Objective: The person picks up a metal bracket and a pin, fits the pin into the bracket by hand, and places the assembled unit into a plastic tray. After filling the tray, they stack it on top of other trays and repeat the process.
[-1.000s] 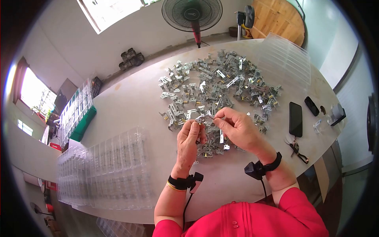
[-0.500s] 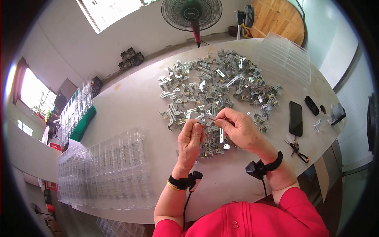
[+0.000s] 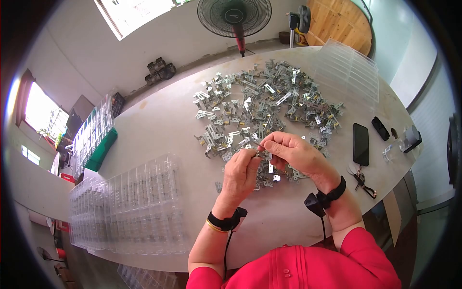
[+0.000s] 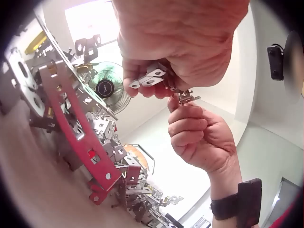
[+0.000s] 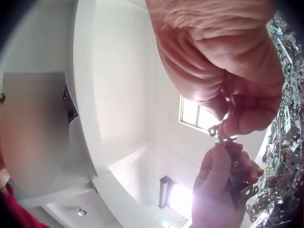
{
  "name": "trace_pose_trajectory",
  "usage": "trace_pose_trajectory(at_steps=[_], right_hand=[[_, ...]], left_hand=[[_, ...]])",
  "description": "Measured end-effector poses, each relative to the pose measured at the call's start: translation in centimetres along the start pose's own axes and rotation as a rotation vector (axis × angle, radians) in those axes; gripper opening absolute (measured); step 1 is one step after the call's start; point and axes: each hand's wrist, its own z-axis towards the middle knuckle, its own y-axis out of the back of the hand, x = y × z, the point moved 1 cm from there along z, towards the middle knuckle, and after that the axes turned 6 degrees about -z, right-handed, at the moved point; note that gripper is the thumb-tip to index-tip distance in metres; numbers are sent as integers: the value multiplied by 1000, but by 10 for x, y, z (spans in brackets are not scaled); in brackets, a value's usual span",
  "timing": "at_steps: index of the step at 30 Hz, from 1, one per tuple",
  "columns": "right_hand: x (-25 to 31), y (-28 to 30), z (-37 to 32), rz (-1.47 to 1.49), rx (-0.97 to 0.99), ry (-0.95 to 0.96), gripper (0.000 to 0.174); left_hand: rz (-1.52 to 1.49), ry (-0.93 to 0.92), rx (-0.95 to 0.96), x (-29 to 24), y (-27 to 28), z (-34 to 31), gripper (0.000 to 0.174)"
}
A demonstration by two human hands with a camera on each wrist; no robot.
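Over the near part of a heap of metal brackets (image 3: pixel 245 115), both hands meet at the fingertips. My left hand (image 3: pixel 240 173) grips a silver metal bracket with punched holes (image 4: pixel 149 78), its flat tab sticking out past the curled fingers in the left wrist view. My right hand (image 3: pixel 298 154) pinches a small metal piece (image 4: pixel 187 97) between thumb and fingers, right at the left fingertips. From the right wrist view, the right hand (image 5: pixel 228 61) is above the left hand (image 5: pixel 216 180), with the small piece between them. The fingers hide much of both parts.
Clear plastic trays (image 3: pixel 125 207) lie at the left of the table (image 3: pixel 231 255), another tray (image 3: pixel 349 72) at the far right. A phone (image 3: pixel 360 144), keys (image 3: pixel 361 183) and a clear cup (image 3: pixel 392 151) sit right of the heap. A fan (image 3: pixel 234 18) stands beyond the table.
My left hand has moved right and turned towards the right hand. The fingertips, slightly apart before, now come together, and the small piece is at the bracket.
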Motion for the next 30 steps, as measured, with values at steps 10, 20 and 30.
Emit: trace_pose_trajectory(at_steps=[10,20,30], right_hand=[[-17,-4,13,-5,-129,240,12],[-22,-7,14,-223,-286,439,10],[-3,-11,0,-164,-123,196,13]], left_hand=[[182,-112,5,-7,-3,3,8],[329,-186,44,-9,-8,3,11],[422,-181,-70,-8,-5,2,15]])
